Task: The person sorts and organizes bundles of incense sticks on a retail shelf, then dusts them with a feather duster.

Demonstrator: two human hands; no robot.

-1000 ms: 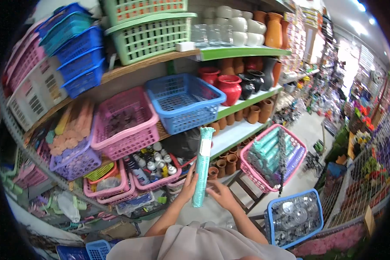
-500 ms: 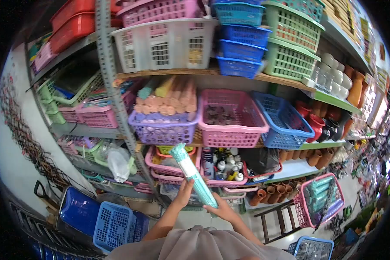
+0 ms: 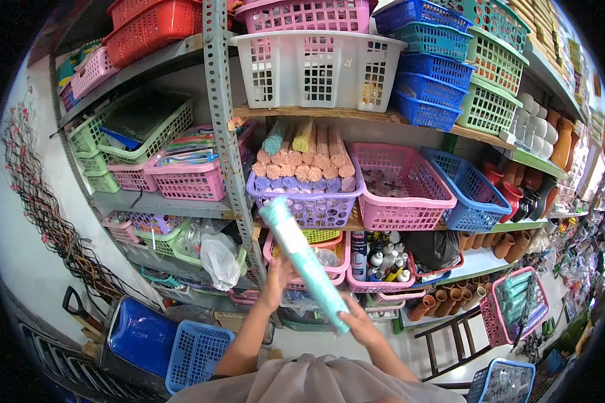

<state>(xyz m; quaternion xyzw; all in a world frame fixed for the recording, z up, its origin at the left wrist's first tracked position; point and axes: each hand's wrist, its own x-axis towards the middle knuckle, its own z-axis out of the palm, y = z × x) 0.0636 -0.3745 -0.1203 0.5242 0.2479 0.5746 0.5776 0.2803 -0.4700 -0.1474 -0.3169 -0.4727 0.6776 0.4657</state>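
A long turquoise roll (image 3: 314, 275) with a white label band near its upper end slants in front of me, slightly blurred. It looks like rolled crepe paper in clear wrap. My right hand (image 3: 359, 324) is closed around its lower end. Against the roll's left side, below the label, is my left hand (image 3: 275, 283), its fingers partly hidden behind the roll. Beyond the upper end stands a purple basket (image 3: 306, 207) on the shelf, packed with similar rolls (image 3: 306, 164) in peach, purple, yellow and turquoise, their ends facing me.
A pink basket (image 3: 405, 201) and a blue basket (image 3: 467, 195) share that shelf. Bottles (image 3: 386, 258) stand in a tray below. A metal post (image 3: 222, 121) rises left of centre. On the floor are a blue crate (image 3: 198, 352), a ladder (image 3: 450, 349) and a pink basket of turquoise packs (image 3: 515, 302).
My view has swung left, so the shelves appear farther right. The roll stays in both hands before me, its upper end slightly higher in view and my left hand slightly farther left.
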